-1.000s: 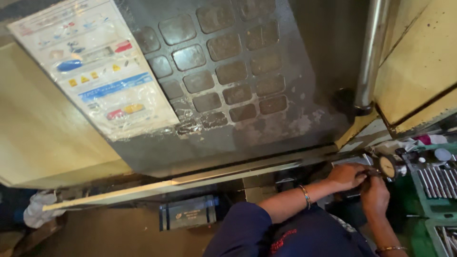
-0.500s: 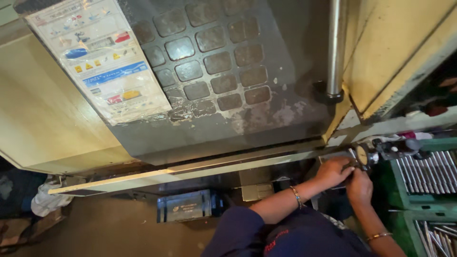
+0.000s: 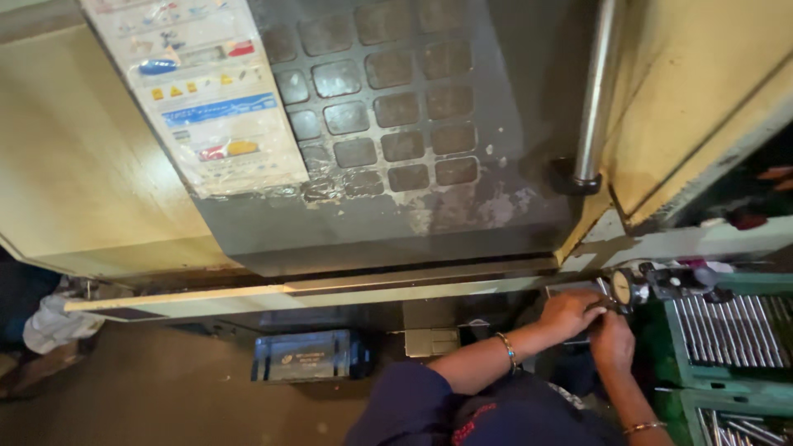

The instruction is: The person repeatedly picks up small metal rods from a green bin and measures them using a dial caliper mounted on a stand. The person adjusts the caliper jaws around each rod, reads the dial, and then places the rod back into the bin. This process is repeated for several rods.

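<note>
A blue crate (image 3: 310,355) is sitting low on the floor. Right of it, the left hand (image 3: 570,312) and right hand (image 3: 612,340) are meeting, fingers curled, gripping a round dial gauge (image 3: 620,287) beside the green rack (image 3: 702,376) of metal rods.

Small round dial gauge with pale face and dark rim (image 3: 619,287), face turned up towards the camera (markings unreadable), just beside a green tool tray, partly covered below
</note>
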